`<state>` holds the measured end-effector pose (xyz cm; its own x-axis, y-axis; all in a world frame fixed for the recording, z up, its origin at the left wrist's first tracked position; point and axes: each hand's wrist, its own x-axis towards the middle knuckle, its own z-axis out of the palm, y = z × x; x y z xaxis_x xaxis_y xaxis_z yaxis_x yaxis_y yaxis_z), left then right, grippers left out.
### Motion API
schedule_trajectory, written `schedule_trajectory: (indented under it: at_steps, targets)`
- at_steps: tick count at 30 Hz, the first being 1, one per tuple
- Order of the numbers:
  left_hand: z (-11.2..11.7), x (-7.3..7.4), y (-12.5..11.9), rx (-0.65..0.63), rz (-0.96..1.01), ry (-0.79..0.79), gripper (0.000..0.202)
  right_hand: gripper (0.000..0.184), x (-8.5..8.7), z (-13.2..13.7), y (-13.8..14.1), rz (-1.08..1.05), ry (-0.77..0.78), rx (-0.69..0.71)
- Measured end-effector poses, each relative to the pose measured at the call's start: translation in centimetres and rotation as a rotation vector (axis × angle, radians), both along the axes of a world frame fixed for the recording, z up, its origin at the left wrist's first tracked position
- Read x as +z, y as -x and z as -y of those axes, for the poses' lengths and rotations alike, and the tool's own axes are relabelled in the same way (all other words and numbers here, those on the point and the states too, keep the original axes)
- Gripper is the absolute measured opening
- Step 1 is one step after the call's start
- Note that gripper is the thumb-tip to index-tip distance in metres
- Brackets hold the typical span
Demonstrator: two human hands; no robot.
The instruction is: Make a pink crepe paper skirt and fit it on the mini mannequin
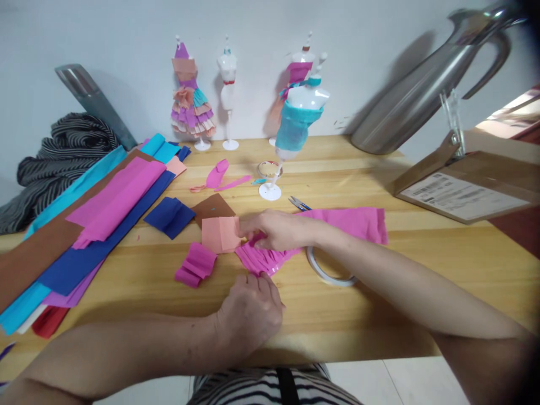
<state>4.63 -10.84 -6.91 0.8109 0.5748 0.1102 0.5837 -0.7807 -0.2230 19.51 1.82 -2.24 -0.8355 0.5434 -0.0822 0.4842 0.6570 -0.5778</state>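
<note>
A pink crepe paper strip (pixel 358 222) lies across the table, with its left end gathered into small pleats beneath my hands. My left hand (pixel 251 304) is closed, its curled fingers at the lower edge of the pleats. From above, my right hand (pixel 280 229) has thumb and index finger down on the upper part of the pleats; its other fingers are curled. Just left of the right fingertips are peach paper squares (pixel 217 233), partly over a brown paper square (pixel 214 207). A roll of white tape (pixel 331 278) stands under my right forearm, touching the strip.
Thread snips (pixel 299 203) lie behind the strip. A dress form in turquoise paper (pixel 295 126) stands nearby, others along the wall. Folded crepe sheets (pixel 118 197) cover the left side, beside blue squares (pixel 170 216) and a folded pink piece (pixel 196 264). Right: cardboard box (pixel 468 174), steel jug (pixel 405 90).
</note>
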Motion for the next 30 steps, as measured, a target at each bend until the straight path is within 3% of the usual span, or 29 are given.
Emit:
schedule_trajectory:
  at_steps: [4, 11, 14, 15, 17, 20, 24, 30]
  targets:
    - [0.2, 0.0, 0.1, 0.008, 0.044, -0.045, 0.035, 0.014, 0.5, -0.9, 0.6, 0.076, 0.052, 0.037]
    - [0.2, -0.1, 0.0, 0.018, 0.043, -0.048, 0.039, 0.012, 0.7, -1.6, 1.2, 0.018, 0.057, 0.053]
    - [0.2, -0.2, 0.0, 0.017, 0.035, -0.058, 0.039, 0.019, 1.6, -0.3, 0.7, -0.106, -0.074, -0.135]
    - [0.2, -0.2, 0.0, 0.018, 0.029, -0.061, 0.039, 0.021, 1.9, 0.5, 0.3, -0.147, -0.063, -0.184]
    - [0.3, -0.2, 0.1, 0.018, 0.022, -0.066, 0.040, 0.020, 2.0, 2.3, -0.4, -0.192, 0.116, -0.132]
    - [0.2, 0.0, 0.3, 0.007, 0.027, -0.068, 0.040, 0.024, 0.7, 5.1, -1.4, -0.209, 0.261, -0.158]
    - [0.2, 0.2, 0.4, 0.002, -0.015, -0.048, 0.038, 0.023, -2.0, 7.4, -2.0, -0.238, 0.211, -0.380]
    - [0.5, -0.1, 0.8, 0.040, -0.025, 0.029, 0.048, 0.026, -3.6, 9.4, -2.5, -0.207, -0.012, -0.422]
